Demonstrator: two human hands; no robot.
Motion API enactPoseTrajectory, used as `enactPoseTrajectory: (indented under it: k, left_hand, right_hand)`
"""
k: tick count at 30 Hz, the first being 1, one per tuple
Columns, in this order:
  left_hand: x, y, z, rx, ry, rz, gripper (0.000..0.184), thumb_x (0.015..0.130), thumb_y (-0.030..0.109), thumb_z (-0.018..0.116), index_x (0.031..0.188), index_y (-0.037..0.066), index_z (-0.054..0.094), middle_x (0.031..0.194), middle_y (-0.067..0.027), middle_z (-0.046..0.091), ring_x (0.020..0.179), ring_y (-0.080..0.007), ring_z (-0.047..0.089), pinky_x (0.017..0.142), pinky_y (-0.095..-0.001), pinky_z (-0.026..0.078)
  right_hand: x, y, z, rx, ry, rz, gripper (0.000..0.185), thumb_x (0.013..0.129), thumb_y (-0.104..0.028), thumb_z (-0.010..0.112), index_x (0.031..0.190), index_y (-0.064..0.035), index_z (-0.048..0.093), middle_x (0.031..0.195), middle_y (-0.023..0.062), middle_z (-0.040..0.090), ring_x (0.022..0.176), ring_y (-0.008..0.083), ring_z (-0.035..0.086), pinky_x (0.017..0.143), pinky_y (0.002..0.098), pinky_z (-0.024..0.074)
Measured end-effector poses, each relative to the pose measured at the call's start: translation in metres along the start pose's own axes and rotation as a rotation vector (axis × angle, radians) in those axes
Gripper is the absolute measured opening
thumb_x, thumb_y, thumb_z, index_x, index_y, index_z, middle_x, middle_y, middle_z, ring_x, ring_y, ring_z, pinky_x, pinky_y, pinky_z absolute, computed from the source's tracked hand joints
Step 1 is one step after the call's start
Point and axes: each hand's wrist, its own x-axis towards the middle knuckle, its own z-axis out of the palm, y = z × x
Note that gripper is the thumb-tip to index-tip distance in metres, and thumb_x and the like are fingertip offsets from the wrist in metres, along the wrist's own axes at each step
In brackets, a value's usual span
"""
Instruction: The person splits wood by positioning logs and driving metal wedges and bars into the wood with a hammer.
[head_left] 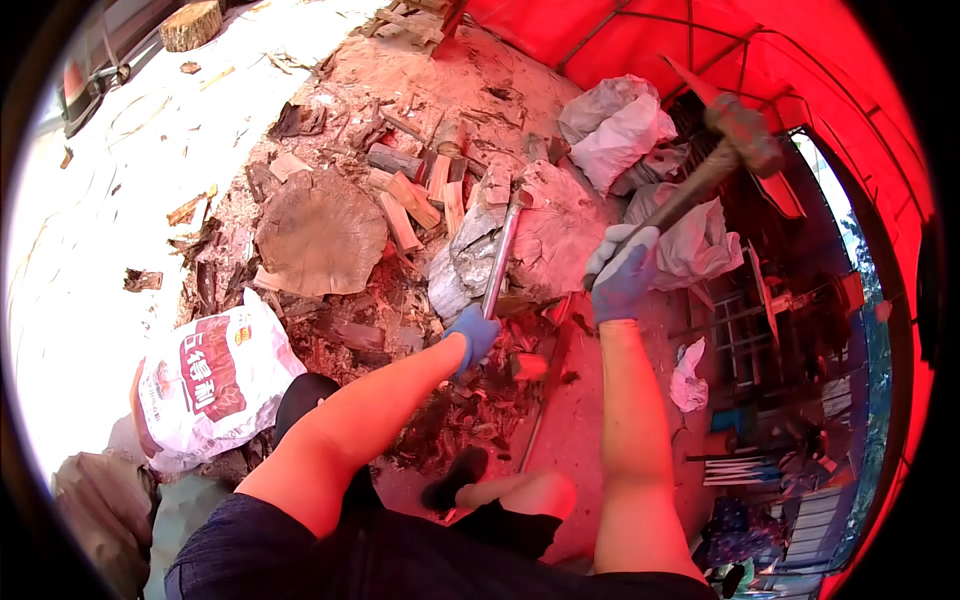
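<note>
left hand point(473, 338) grips one silvery bar point(504, 252), right hand point(625, 275) one raised hammer point(708, 174).

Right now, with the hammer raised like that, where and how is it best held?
I'd take the hammer by its handle, near the end away from the head, coming from the person's own side and wrapping around it. The handle is long and slim and slants away toward the bulky head, leaving that end nearest. The right hand grips there.
</note>
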Motion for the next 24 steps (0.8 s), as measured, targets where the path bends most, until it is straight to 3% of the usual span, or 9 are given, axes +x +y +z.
enactPoseTrajectory:
  k: [2,4,9,11,13,15,16,20,24]
  left_hand:
    - [0.001,-0.002,-0.011,0.033,0.024,-0.048,0.014,0.089,0.017,0.06,0.096,0.006,0.054,0.064,-0.0055,0.054,0.046,-0.0186,0.052,0.04,-0.0354,0.046]
    - [0.007,-0.01,-0.03,0.181,0.166,-0.036,0.018,0.088,0.019,0.062,0.097,0.004,0.058,0.067,-0.0074,0.057,0.048,-0.02,0.055,0.041,-0.0365,0.048]
    - [0.001,0.009,-0.043,0.16,0.022,-0.042,0.022,0.085,0.019,0.067,0.098,0.003,0.06,0.067,-0.0079,0.057,0.046,-0.0193,0.055,0.038,-0.0356,0.047]
    - [0.01,0.005,-0.046,0.185,0.032,-0.009,0.021,0.085,0.018,0.068,0.097,0.004,0.06,0.066,-0.0076,0.057,0.045,-0.0188,0.054,0.037,-0.0349,0.046]
    - [0.008,0.007,-0.048,0.11,0.037,-0.016,0.019,0.085,0.016,0.068,0.096,0.004,0.059,0.062,-0.0064,0.054,0.043,-0.0181,0.051,0.036,-0.034,0.043]
    - [0.022,-0.001,-0.064,-0.017,-0.091,0.051,0.017,0.082,0.016,0.065,0.096,0.007,0.062,0.065,-0.0069,0.057,0.044,-0.018,0.052,0.039,-0.0346,0.047]
    - [0.008,0.013,-0.065,-0.051,-0.047,0.029,0.017,0.083,0.014,0.069,0.096,0.008,0.06,0.06,-0.0035,0.049,0.04,-0.0162,0.044,0.037,-0.0322,0.041]
    - [-0.002,0.028,-0.097,-0.167,-0.015,0.007,0.017,0.086,0.013,0.074,0.091,0.008,0.058,0.058,-0.0009,0.045,0.041,-0.0138,0.039,0.037,-0.031,0.035]
    - [-0.005,0.053,-0.128,-0.473,-0.07,-0.057,0.025,0.091,0.015,0.066,0.076,0.011,0.048,0.057,0.0024,0.042,0.041,-0.012,0.036,0.037,-0.029,0.03]
  right_hand:
    - [-0.025,0.082,-0.026,-0.431,-0.194,0.78,0.051,0.098,-0.057,0.047,0.084,-0.0088,0.052,0.057,-0.0011,0.043,0.04,0.0135,0.038,0.038,0.0304,0.035]
    - [-0.034,0.09,-0.018,-0.331,-0.158,0.95,0.062,0.094,-0.067,0.045,0.085,-0.0067,0.054,0.057,-0.0014,0.042,0.04,0.0133,0.039,0.039,0.031,0.0363]
    - [-0.048,0.046,-0.034,-0.193,-0.064,0.784,0.062,0.094,-0.066,0.047,0.082,-0.0055,0.055,0.057,0.0,0.043,0.041,0.0131,0.04,0.037,0.0309,0.0354]
    - [-0.042,0.02,-0.039,-0.165,-0.131,0.586,0.062,0.095,-0.065,0.047,0.081,-0.0053,0.056,0.057,0.0002,0.044,0.041,0.0127,0.041,0.037,0.0297,0.0356]
    - [-0.047,-0.007,-0.037,-0.151,-0.131,0.559,0.061,0.096,-0.064,0.047,0.08,-0.0052,0.056,0.057,0.0002,0.045,0.041,0.0123,0.042,0.037,0.0283,0.0358]
    - [-0.056,-0.019,-0.038,-0.142,-0.191,0.471,0.061,0.096,-0.063,0.047,0.081,-0.0044,0.057,0.058,0.0004,0.045,0.041,0.0122,0.042,0.038,0.028,0.0364]
    - [-0.066,-0.026,-0.036,-0.134,-0.201,0.469,0.061,0.096,-0.062,0.048,0.082,-0.0033,0.057,0.058,0.0004,0.045,0.041,0.0121,0.042,0.038,0.0275,0.0369]
    - [-0.104,0.014,-0.056,-0.085,-0.172,0.564,0.058,0.096,-0.06,0.05,0.083,-0.0038,0.056,0.058,0.0003,0.046,0.04,0.0118,0.042,0.038,0.0276,0.0368]
    - [-0.15,0.063,-0.088,-0.102,-0.181,0.69,0.055,0.096,-0.059,0.052,0.084,-0.005,0.057,0.058,0.0003,0.046,0.04,0.0118,0.043,0.038,0.0274,0.0369]
